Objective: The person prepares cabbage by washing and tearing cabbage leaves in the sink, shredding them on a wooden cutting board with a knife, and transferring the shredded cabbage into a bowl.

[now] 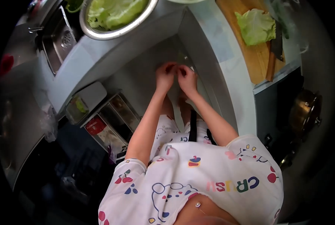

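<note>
My left hand (pixel 165 77) and my right hand (pixel 187 79) are held out in front of my body, below the counter's edge. Their curled fingertips meet or nearly meet. Anything pinched between them is too small or too hidden to make out. To the right, a lettuce leaf (pixel 256 27) lies on a wooden cutting board (pixel 246 63), beside a knife with a wooden handle (pixel 271 62). More lettuce (pixel 115 13) fills a metal bowl (pixel 100 35) on the counter at the upper left.
The pale counter (pixel 227 52) bends around a corner ahead of me. A metal sink (pixel 60 45) is at the left. Below it stand a bin (pixel 86 101) with green scraps and an open drawer (pixel 113 120) holding packages. A lidded pot (pixel 306 108) is at the right.
</note>
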`<state>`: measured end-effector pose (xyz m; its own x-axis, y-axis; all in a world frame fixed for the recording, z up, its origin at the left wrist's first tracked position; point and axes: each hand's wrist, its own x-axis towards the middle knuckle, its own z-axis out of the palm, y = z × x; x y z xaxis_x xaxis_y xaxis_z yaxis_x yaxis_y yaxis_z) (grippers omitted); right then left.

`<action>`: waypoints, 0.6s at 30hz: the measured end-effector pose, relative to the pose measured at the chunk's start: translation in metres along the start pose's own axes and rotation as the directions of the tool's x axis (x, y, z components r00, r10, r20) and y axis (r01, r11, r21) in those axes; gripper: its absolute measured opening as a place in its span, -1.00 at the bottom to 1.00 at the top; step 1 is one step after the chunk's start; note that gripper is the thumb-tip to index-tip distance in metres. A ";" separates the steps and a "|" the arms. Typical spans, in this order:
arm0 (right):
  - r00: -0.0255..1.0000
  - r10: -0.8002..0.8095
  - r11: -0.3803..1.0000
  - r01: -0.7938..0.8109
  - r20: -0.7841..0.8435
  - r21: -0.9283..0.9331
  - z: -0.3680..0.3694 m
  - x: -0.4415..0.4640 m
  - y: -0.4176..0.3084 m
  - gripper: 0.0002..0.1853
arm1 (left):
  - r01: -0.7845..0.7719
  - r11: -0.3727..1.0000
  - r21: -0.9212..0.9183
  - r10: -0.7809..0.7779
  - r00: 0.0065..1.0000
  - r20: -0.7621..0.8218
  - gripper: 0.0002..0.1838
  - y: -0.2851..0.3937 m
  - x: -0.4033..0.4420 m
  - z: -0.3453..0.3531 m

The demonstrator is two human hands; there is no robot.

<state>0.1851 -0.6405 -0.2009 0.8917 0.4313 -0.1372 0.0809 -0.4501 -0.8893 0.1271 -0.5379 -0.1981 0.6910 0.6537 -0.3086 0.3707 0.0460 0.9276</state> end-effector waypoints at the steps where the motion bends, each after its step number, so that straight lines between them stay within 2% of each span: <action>1: 1.000 0.031 1.000 -0.031 0.001 0.007 0.005 -0.006 0.017 -0.86 | 0.052 0.996 0.066 -0.050 0.998 -0.026 -0.83 -0.018 -0.005 0.006; 3: 0.997 0.083 0.996 -0.083 0.002 0.029 0.021 -0.012 0.049 -0.86 | 0.149 0.968 0.200 -0.134 0.987 -0.087 -0.85 -0.053 -0.006 0.017; 6: 0.995 0.095 0.995 -0.095 -0.006 -0.007 0.046 -0.015 0.098 -0.86 | 0.015 0.995 0.094 -0.009 0.998 -0.067 -0.84 -0.108 0.005 0.030; 7: 0.994 0.100 0.995 -0.100 -0.041 0.016 0.057 -0.015 0.116 -0.87 | 0.076 0.991 0.108 -0.070 0.996 -0.060 -0.83 -0.124 0.009 0.034; 10: 0.983 0.173 0.984 -0.170 -0.054 0.057 0.095 -0.005 0.184 -0.87 | 0.115 0.980 0.164 -0.109 0.993 -0.042 -0.81 -0.184 0.032 0.047; 13: 0.990 0.078 0.983 -0.096 -0.120 -0.155 0.135 0.012 0.273 -0.88 | 0.047 0.965 0.258 -0.033 0.998 -0.057 -0.79 -0.254 0.053 0.062; 16: 0.976 0.136 0.974 -0.163 -0.170 -0.160 0.169 0.042 0.364 -0.93 | 0.036 0.944 0.329 -0.026 0.999 -0.036 -0.75 -0.326 0.082 0.073; 18: 0.983 0.103 0.959 -0.139 -0.153 -0.249 0.185 0.063 0.420 -0.93 | 0.075 0.966 0.248 -0.074 0.997 -0.015 -0.75 -0.362 0.098 0.079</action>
<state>0.1931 -0.6577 -0.6633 0.9527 0.2586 -0.1594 0.0648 -0.6858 -0.7249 0.1093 -0.5502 -0.5805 0.6523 0.6599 -0.3729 0.5637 -0.0934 0.8207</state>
